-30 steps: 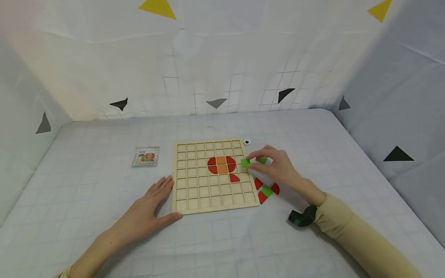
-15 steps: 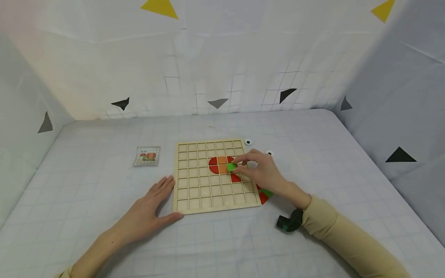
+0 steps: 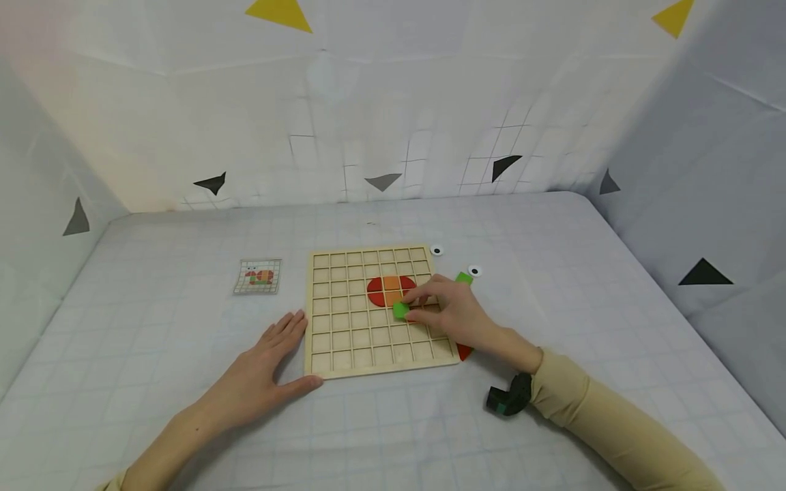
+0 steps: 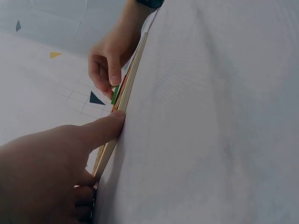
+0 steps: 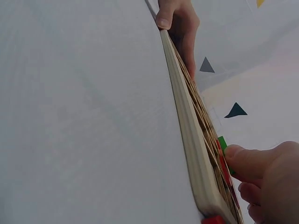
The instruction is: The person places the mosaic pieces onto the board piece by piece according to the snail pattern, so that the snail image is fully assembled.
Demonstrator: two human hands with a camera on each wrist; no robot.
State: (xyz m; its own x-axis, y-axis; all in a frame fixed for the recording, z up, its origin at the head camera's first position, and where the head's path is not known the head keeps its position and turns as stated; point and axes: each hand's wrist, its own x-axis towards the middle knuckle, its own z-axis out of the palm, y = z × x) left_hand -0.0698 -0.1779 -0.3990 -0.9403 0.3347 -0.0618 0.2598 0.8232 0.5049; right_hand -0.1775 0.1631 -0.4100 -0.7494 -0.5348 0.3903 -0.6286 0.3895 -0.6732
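A wooden grid board (image 3: 362,339) lies on the table, with red quarter-circle pieces (image 3: 375,291) and orange squares (image 3: 391,282) set in its cells. My right hand (image 3: 451,310) pinches a green square tile (image 3: 401,311) between thumb and fingertips, just below the orange squares. In the right wrist view the green tile (image 5: 221,141) stands tilted at the board's surface. My left hand (image 3: 264,372) rests at the board's left edge, thumb on the near left corner and fingers spread along the side. The left wrist view shows that thumb (image 4: 105,128) against the board's edge.
A small picture card (image 3: 258,277) with a coloured figure on a grid lies left of the board. Two eye discs, one of them (image 3: 475,271) farther right, lie by the far right corner. A green piece (image 3: 464,278) and a red piece (image 3: 464,351) lie right of the board, partly hidden.
My right hand has carried the green tile leftward from the board's right edge, then slightly down toward the cell below the orange squares. The left hand has stayed at the board's edge.
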